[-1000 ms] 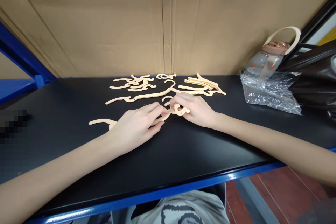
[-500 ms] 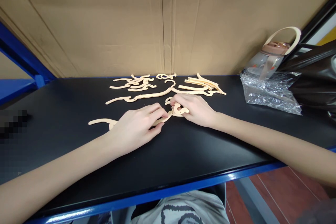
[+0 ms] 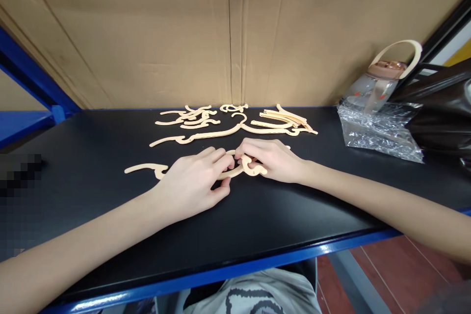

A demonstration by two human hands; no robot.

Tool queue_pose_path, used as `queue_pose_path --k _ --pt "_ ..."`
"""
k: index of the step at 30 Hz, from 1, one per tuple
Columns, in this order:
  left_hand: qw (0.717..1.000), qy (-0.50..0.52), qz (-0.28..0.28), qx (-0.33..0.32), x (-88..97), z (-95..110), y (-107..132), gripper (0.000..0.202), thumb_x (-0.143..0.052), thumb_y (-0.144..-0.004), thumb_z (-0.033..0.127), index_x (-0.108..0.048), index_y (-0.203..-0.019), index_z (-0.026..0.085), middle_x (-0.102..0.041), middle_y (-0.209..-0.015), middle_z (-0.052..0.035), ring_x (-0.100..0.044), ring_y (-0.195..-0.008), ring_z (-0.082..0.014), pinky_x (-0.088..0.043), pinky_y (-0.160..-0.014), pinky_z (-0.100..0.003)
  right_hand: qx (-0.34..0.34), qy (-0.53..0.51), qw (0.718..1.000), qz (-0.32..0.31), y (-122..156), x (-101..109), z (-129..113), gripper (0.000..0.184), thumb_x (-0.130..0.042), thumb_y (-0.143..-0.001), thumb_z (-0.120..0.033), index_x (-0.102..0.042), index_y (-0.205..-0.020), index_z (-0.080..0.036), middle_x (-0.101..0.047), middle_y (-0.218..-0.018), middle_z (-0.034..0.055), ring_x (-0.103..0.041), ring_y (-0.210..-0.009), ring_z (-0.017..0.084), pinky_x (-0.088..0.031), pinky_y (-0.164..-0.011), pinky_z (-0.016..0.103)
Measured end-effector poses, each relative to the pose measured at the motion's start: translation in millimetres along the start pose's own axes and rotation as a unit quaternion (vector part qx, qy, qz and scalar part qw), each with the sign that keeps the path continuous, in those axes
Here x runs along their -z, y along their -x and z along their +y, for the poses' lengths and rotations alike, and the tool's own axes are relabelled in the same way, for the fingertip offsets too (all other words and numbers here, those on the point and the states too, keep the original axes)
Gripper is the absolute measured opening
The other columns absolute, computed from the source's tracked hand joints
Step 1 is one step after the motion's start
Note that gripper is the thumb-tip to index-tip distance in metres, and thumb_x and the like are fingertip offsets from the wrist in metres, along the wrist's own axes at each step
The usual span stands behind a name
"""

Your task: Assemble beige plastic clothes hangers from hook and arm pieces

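Note:
My left hand (image 3: 195,176) pinches a cream plastic hanger arm (image 3: 231,173) low over the black table. Its curved left end (image 3: 142,168) sticks out past that hand. Close on the right, my right hand (image 3: 272,159) is closed around a hanger piece with a hooked end (image 3: 253,170), where the two pieces meet. The fingers hide much of this joint. Just beyond both hands lies a clothes hanger (image 3: 217,133) of the same cream plastic, joined up with its hook at the top.
Loose curved hanger pieces (image 3: 200,117) lie at the back left, and straighter pieces (image 3: 283,118) at the back right. Several small hooks (image 3: 233,108) rest by the cardboard wall (image 3: 147,34). A bottle (image 3: 379,83) and a crinkled clear plastic bag (image 3: 379,130) stand at the right.
The hooked hanger piece in my right hand has turned and come slightly nearer to me. The left hand has barely shifted, still on the hanger arm.

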State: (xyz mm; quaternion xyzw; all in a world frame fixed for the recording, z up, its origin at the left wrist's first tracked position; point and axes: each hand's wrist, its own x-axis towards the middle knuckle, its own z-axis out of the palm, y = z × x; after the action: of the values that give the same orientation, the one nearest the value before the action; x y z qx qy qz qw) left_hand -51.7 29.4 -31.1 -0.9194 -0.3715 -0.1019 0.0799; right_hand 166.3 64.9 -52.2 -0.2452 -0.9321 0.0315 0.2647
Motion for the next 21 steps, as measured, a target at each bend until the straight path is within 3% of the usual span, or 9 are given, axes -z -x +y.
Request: queue_pose_path --k 3,6,10,14,18,21 --pt "1.000 0.009 0.013 -0.024 -2.2 -2.4 0.0 0.015 -0.044 -0.091 0.029 -0.055 -0.097 0.020 -0.063 -0.094 -0.0026 -0.060 -0.086 -0.0187 -0.045 -0.065 -0.029 -0.001 -0.007 1.000 -0.006 0.1 -0.9 -1.0 0.016 -0.045 -0.087 -0.010 -0.054 -0.097 -0.019 -0.058 -0.088 0.0008 -0.050 -0.069 0.011 -0.036 -0.058 0.021" --pt "0.999 0.014 0.014 -0.029 -3.9 -3.5 -0.8 0.015 -0.042 -0.092 0.028 -0.055 -0.096 0.020 -0.063 -0.093 -0.0025 -0.060 -0.084 -0.0182 -0.046 -0.065 -0.028 -0.007 -0.010 1.000 0.015 -0.5 -1.3 -1.4 0.014 -0.046 -0.089 -0.013 -0.056 -0.096 -0.019 -0.060 -0.090 0.0019 -0.054 -0.074 0.012 -0.039 -0.060 0.022" --pt "1.000 0.006 0.004 -0.003 -3.2 -1.9 -1.3 0.010 -0.045 -0.084 0.020 -0.055 -0.088 0.020 -0.061 -0.081 -0.0009 -0.059 -0.076 -0.0175 -0.043 -0.059 -0.028 -0.006 -0.024 0.995 0.093 -1.3 -0.6 -1.1 0.017 -0.041 -0.092 -0.013 -0.057 -0.096 -0.019 -0.063 -0.095 0.0058 -0.058 -0.087 0.015 -0.046 -0.071 0.026" --pt "1.000 -0.018 0.003 0.023 -1.9 -0.4 -0.5 0.018 -0.045 -0.078 0.017 -0.056 -0.091 0.018 -0.061 -0.079 -0.0023 -0.060 -0.078 -0.0203 -0.045 -0.059 -0.030 0.000 -0.052 0.981 0.185 0.2 3.8 -2.7 0.028 -0.030 -0.094 -0.008 -0.056 -0.097 -0.019 -0.062 -0.098 0.0074 -0.058 -0.092 0.016 -0.048 -0.080 0.033" --pt "0.999 -0.021 0.036 0.010 -3.2 -2.8 -0.9 0.030 -0.045 -0.080 0.017 -0.056 -0.108 0.014 -0.063 -0.100 -0.0086 -0.058 -0.095 -0.0251 -0.051 -0.073 -0.036 -0.023 -0.046 0.963 0.265 1.9 5.9 -5.6 0.014 -0.041 -0.095 -0.018 -0.055 -0.097 -0.021 -0.061 -0.096 0.0068 -0.058 -0.095 0.019 -0.050 -0.080 0.037" --pt "0.998 0.016 0.046 -0.047 -6.4 -5.1 -2.1 0.037 -0.044 -0.088 0.021 -0.051 -0.124 0.014 -0.058 -0.121 -0.0108 -0.053 -0.111 -0.0251 -0.048 -0.091 -0.039 -0.034 -0.041 0.963 0.265 1.7 2.6 -5.1 0.009 -0.047 -0.093 -0.021 -0.053 -0.099 -0.022 -0.058 -0.099 0.0068 -0.057 -0.090 0.017 -0.051 -0.068 0.031"
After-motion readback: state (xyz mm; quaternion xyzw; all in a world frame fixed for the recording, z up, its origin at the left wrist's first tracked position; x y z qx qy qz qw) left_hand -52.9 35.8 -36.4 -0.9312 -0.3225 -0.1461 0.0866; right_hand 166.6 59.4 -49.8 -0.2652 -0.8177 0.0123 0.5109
